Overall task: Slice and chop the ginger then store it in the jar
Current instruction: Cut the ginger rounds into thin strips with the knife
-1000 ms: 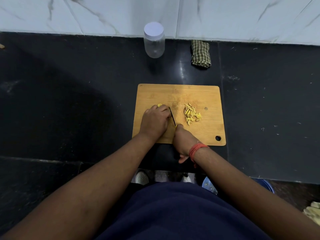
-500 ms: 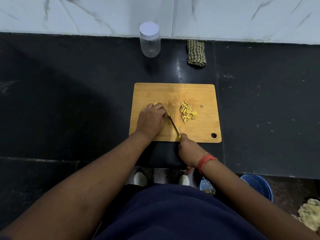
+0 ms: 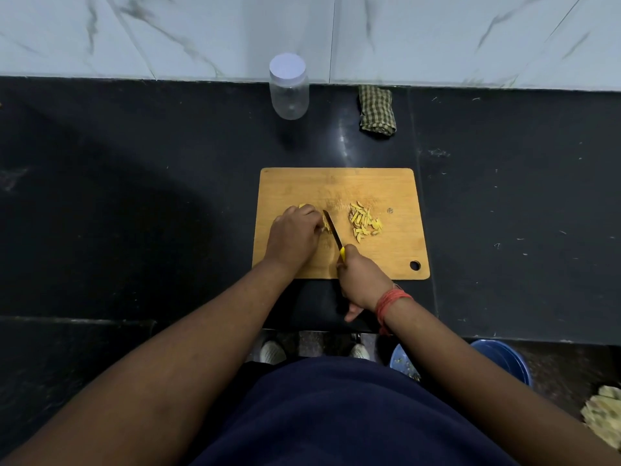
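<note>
A wooden cutting board lies on the black counter. My left hand curls over a piece of yellow ginger on the board's left half, and most of the piece is hidden under the fingers. My right hand grips the yellow handle of a small knife, whose blade lies against the ginger just right of my left fingertips. A pile of chopped ginger strips sits on the board's middle right. A clear plastic jar with a white lid stands closed at the back by the wall.
A folded checked cloth lies at the back right of the jar. The counter's front edge runs just below the board. Beneath it on the floor are a blue bucket and my shoes.
The knife has slid along the ginger, drawn back toward me half a second ago and now pushed forward again. My left hand stays on the ginger. The camera shifted slightly.
</note>
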